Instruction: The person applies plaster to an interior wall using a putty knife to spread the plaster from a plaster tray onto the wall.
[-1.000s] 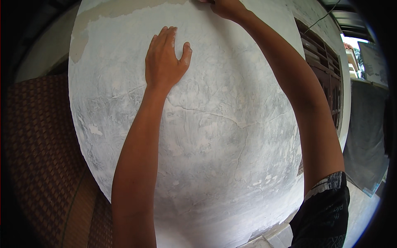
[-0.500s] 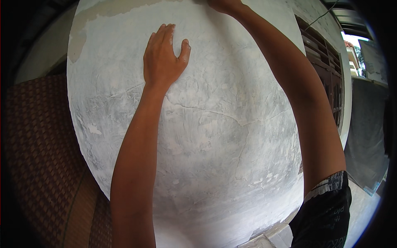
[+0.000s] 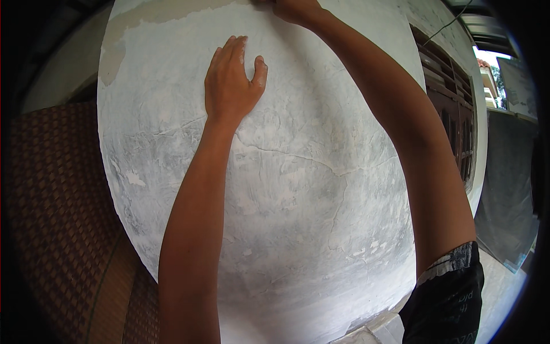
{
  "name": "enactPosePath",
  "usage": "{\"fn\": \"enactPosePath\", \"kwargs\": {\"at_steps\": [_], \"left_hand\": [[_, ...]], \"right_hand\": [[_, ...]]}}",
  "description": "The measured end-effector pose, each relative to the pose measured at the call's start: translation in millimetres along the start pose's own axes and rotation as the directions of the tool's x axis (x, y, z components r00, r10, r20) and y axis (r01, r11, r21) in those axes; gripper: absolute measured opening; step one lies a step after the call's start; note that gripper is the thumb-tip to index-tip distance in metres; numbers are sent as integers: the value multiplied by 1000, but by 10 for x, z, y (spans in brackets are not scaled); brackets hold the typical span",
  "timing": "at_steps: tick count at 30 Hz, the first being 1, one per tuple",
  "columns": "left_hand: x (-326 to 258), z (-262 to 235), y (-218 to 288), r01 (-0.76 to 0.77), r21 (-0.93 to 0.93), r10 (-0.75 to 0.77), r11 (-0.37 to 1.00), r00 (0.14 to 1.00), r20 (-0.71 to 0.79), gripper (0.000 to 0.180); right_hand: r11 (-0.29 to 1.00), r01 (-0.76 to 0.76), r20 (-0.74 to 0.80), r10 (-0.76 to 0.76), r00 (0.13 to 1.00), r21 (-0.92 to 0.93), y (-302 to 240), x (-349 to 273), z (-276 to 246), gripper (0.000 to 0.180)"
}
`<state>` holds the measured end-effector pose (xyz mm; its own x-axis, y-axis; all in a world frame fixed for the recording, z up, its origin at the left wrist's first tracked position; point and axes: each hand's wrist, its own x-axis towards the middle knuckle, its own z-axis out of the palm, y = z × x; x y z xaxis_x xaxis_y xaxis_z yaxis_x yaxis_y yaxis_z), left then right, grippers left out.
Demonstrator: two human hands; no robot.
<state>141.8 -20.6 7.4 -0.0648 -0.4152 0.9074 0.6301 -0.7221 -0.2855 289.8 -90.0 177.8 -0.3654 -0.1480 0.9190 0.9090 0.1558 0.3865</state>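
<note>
This looks like a home's sheltered exterior: cracked plaster wall (image 3: 286,200), brown barred window (image 3: 458,109), woven matting (image 3: 57,172), ridged roofing (image 3: 487,28) overhead.

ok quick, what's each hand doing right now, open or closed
Bare left hand: open, palm toward the patchy white-and-grey plastered wall.
Bare right hand: cut off by the top edge; grip cannot be told.
</note>
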Motion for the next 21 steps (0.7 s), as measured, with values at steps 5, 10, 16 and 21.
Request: {"fn": "enactPosePath", "kwargs": {"at_steps": [5,10,16,21], "left_hand": [[-3,-58,-60,-10,15,10,1000,1000,-5,46],[7,-20,-7,-12,34,12,999,1000,-4,46],[-9,7,-62,-11,12,11,1000,1000,-20,45],[5,-22,-40,-13,10,13,1000,1000,-22,44]], "right_hand": [[996,49,176,-61,982,72,-451,-345,-133,19],[998,45,-17,-45,999,51,-258,-55,-187,17],[1000,4,95,-1,995,-26,-178,-103,109,23],[978,201,-16,-200,980,57,-153,-336,-147,13]]}}
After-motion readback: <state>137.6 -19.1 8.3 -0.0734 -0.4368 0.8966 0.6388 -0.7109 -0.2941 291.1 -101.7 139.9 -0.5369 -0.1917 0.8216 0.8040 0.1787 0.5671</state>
